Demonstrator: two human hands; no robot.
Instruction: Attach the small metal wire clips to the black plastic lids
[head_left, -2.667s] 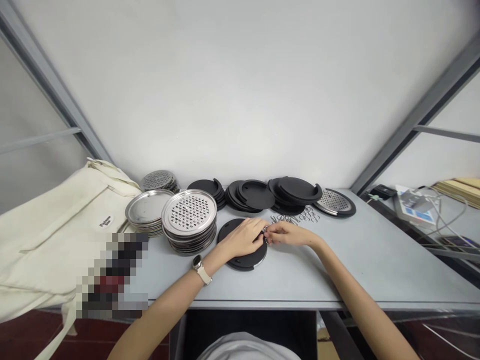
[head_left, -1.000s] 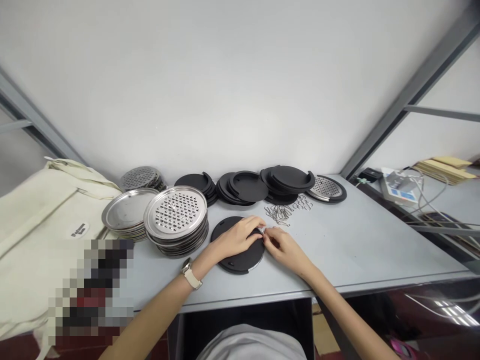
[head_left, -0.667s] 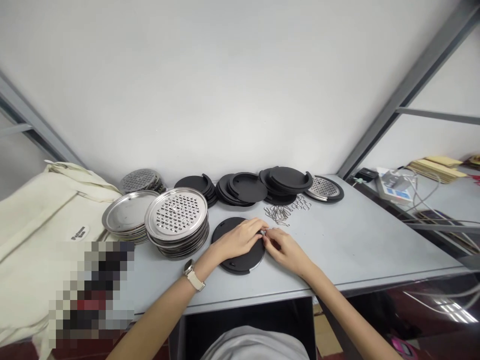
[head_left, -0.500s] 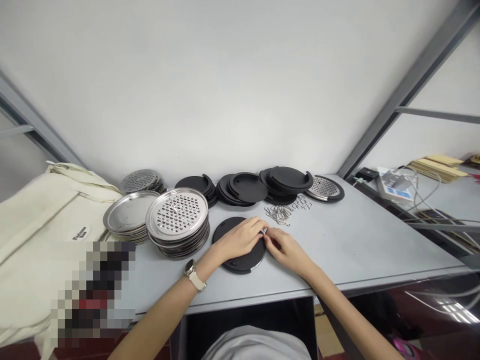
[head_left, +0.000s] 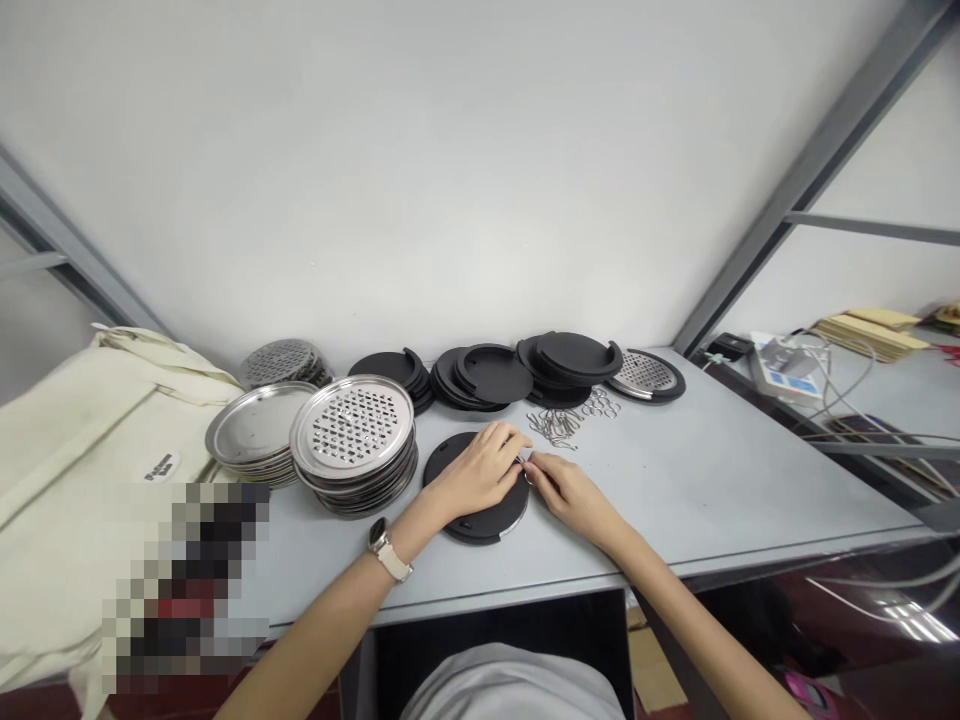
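Observation:
A black round grater holder lies face down on the table in front of me, a silver edge showing at its lower right. My left hand rests across it, fingers curled over toward its right rim and holding it. At that rim my right hand is closed in a pinch on a small wire hook, mostly hidden by the fingers. Beyond my hands lies a heap of wire hooks, with several small metal rings beside it.
Left stand stacks of metal grater discs and plain metal plates. Black holders are piled along the wall. A holder with a grater disc lies far right. A cream cloth bag covers the left end of the table.
My right fingers have shifted slightly at the rim, and more of the wire piece shows. My left hand's fingers have moved a little to the left; the holder stays in place.

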